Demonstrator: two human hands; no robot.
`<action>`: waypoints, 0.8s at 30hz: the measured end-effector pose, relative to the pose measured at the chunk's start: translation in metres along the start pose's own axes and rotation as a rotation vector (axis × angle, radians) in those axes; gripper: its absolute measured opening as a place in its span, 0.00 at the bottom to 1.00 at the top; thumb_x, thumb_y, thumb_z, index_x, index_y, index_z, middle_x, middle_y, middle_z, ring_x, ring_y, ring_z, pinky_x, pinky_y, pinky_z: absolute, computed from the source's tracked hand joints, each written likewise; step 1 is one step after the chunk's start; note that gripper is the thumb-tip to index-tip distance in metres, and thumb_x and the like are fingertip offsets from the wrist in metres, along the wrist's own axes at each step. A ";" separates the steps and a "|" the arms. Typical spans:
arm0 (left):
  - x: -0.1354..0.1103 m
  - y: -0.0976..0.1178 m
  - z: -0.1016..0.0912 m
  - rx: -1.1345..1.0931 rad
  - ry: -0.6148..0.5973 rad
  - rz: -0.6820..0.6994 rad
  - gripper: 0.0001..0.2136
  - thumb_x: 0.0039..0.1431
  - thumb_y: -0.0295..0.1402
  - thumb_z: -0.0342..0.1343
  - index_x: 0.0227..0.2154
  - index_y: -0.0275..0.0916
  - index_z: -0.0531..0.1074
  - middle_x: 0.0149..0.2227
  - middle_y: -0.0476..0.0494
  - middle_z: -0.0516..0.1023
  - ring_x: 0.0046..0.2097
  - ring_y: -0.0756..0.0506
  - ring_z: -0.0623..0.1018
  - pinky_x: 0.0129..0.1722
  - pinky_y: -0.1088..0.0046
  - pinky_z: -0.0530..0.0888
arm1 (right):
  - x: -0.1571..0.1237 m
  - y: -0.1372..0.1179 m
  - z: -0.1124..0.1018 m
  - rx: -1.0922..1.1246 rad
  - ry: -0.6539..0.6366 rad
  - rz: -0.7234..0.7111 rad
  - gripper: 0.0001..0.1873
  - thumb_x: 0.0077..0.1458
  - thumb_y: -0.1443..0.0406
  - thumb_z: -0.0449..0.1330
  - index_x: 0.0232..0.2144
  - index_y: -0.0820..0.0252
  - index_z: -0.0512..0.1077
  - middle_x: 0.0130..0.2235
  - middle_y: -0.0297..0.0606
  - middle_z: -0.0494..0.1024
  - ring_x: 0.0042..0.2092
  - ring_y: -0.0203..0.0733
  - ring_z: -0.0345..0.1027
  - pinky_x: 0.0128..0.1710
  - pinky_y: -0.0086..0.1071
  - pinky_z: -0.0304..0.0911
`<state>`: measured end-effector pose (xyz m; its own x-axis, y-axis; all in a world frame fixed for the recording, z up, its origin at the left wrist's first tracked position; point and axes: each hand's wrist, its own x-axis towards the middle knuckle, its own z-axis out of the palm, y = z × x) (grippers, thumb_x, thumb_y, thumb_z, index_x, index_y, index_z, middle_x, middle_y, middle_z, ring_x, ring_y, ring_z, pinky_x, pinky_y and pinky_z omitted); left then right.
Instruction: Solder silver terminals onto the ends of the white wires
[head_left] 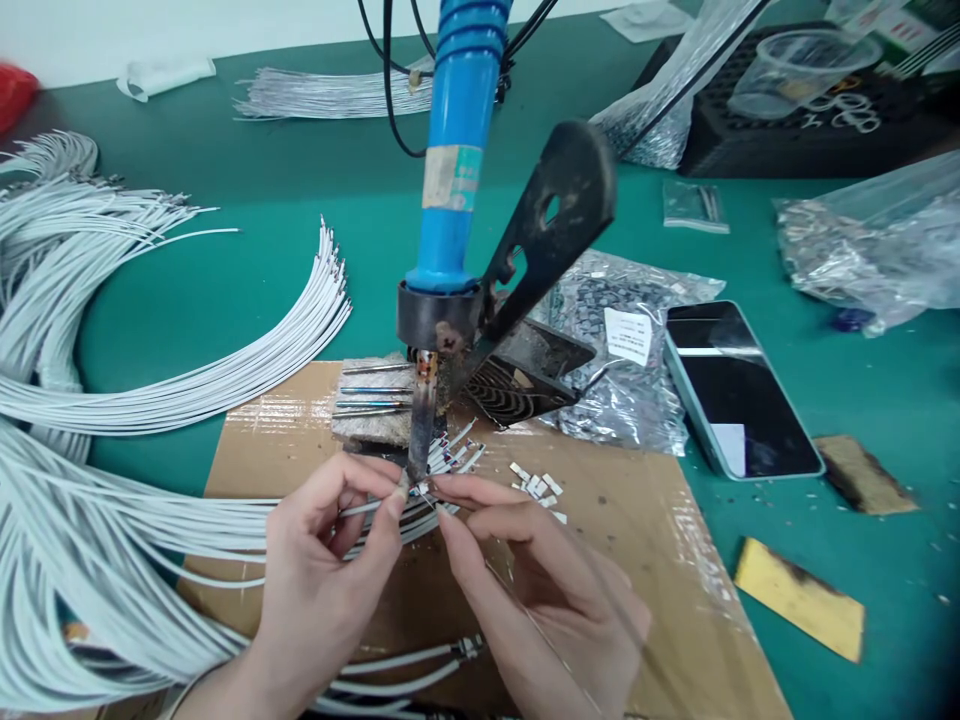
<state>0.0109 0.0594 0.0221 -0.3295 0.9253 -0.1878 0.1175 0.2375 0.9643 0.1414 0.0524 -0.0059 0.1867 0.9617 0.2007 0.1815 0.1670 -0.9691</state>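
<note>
In the head view a blue soldering iron [452, 235] stands tip down in a black metal holder [551, 215]. My left hand [322, 565] is closed just left of the iron's tip, pinching the end of a white cable [362, 509]. Thin solder wire [536, 628] runs through the pinched fingers of my right hand [544, 590], its end close to the tip. A tiny white part [421, 489] sits between my fingertips; whether the iron touches it I cannot tell. Behind my hands lie several stripped cable ends [454, 455].
Cardboard [697, 620] covers the work spot. Bundled white cables [180, 385] fill the left. Small white connectors [536, 487] lie right of the iron, near a bag of dark parts [607, 400], a phone [742, 390] and a yellow sponge [801, 598]. A grey block [371, 425] holds metal rods.
</note>
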 end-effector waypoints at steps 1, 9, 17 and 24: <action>0.000 0.000 0.000 0.001 0.003 0.001 0.05 0.55 0.28 0.65 0.25 0.40 0.77 0.34 0.47 0.81 0.31 0.51 0.77 0.25 0.81 0.68 | 0.000 -0.001 0.000 -0.004 0.003 -0.007 0.11 0.59 0.73 0.67 0.28 0.53 0.75 0.39 0.30 0.87 0.35 0.34 0.80 0.43 0.26 0.76; 0.001 0.000 -0.003 0.018 -0.002 -0.013 0.05 0.54 0.28 0.66 0.25 0.41 0.77 0.33 0.47 0.81 0.36 0.48 0.79 0.23 0.83 0.67 | 0.001 -0.001 -0.001 -0.003 -0.023 -0.017 0.11 0.59 0.74 0.66 0.27 0.55 0.74 0.39 0.34 0.87 0.33 0.36 0.81 0.42 0.29 0.78; 0.003 0.001 -0.001 -0.002 0.004 -0.043 0.05 0.52 0.26 0.67 0.24 0.39 0.77 0.33 0.49 0.81 0.31 0.52 0.77 0.26 0.84 0.70 | 0.001 0.000 -0.001 0.001 -0.021 0.024 0.11 0.59 0.72 0.66 0.26 0.55 0.74 0.40 0.36 0.88 0.35 0.38 0.82 0.41 0.30 0.78; 0.011 -0.003 -0.010 0.038 -0.109 -0.013 0.06 0.56 0.24 0.67 0.26 0.38 0.78 0.34 0.48 0.83 0.33 0.52 0.82 0.32 0.86 0.76 | 0.002 0.002 -0.002 0.030 -0.041 0.068 0.11 0.59 0.71 0.66 0.26 0.56 0.74 0.41 0.40 0.88 0.40 0.44 0.85 0.41 0.32 0.79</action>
<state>-0.0029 0.0654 0.0188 -0.2281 0.9481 -0.2214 0.1496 0.2588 0.9543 0.1437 0.0543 -0.0074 0.1583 0.9790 0.1287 0.1405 0.1067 -0.9843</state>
